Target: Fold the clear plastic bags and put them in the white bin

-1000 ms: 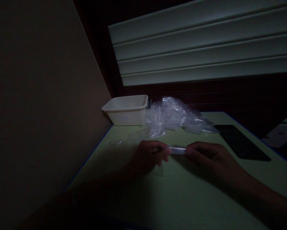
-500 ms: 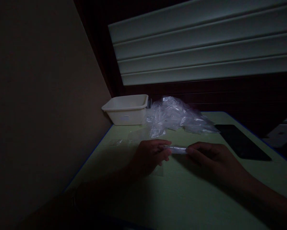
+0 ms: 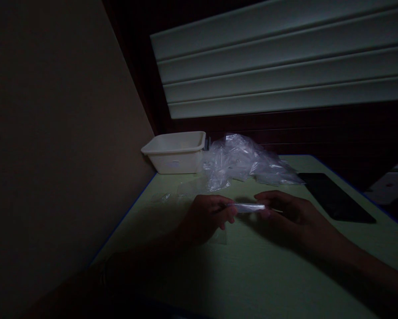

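A narrow folded clear plastic bag (image 3: 248,207) is held level above the table between my two hands. At its left end, my left hand (image 3: 207,217) is closed, pinching it between thumb and fingers. My right hand (image 3: 294,215) is at the right end, its thumb below and a finger beside the bag, with the index finger raised off it. What lies inside the bag, if anything, is too dark to make out. Under my left hand another flat clear bag (image 3: 220,237) lies on the table, partly hidden.
A white plastic tub (image 3: 175,163) stands at the back left, by the wall. Beside it is a heap of clear plastic bags (image 3: 242,155). A dark flat slab (image 3: 337,197) lies on the right of the green table (image 3: 252,274). Small clear plastic (image 3: 162,197) lies left.
My right index finger has lifted from the folded bag, and the right hand has opened a little and shifted slightly. The left hand has barely moved.
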Motion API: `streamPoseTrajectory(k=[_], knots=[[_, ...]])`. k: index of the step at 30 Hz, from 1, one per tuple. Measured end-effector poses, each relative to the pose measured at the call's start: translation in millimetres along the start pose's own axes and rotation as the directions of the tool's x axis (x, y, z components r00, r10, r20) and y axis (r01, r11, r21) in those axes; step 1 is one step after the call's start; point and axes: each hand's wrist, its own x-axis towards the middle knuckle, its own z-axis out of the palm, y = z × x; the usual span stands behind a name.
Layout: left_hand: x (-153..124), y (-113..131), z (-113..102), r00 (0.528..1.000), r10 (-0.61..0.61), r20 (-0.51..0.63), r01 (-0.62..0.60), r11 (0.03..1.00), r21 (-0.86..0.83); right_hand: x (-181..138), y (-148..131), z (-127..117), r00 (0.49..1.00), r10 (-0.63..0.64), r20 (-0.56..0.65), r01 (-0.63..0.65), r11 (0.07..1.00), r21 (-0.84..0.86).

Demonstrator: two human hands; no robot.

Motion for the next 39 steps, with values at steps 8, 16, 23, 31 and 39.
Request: streamPoseTrajectory(k=[8, 16, 23, 31, 39], knots=[[-2, 3, 0, 1.000, 0.005, 0.009, -0.005, 0.998, 0.063, 2, 8, 0, 1.000, 0.019, 0.012, -0.019, 1.000, -0.016], [1, -1, -1, 0.999, -0.029, 0.024, 0.027, 0.994, 0.102, 3, 6, 0, 0.999, -0.004, -0.048, 0.000, 0.997, -0.076], [-1, -1, 1, 0.998, -0.047, 0.040, 0.044, 0.996, 0.077, 2, 5, 0, 0.997, -0.029, -0.065, 0.023, 0.995, -0.100], [0, 0, 1, 0.997, -0.071, 0.034, 0.068, 0.995, 0.072, 3, 5, 3, 0.998, 0.004, -0.056, -0.007, 0.999, -0.050], [3, 21, -18, 0.999, -0.040, 0.011, 0.039, 0.998, 0.049, 3, -2, -3, 0.990, 0.059, -0.131, -0.070, 0.995, -0.077]])
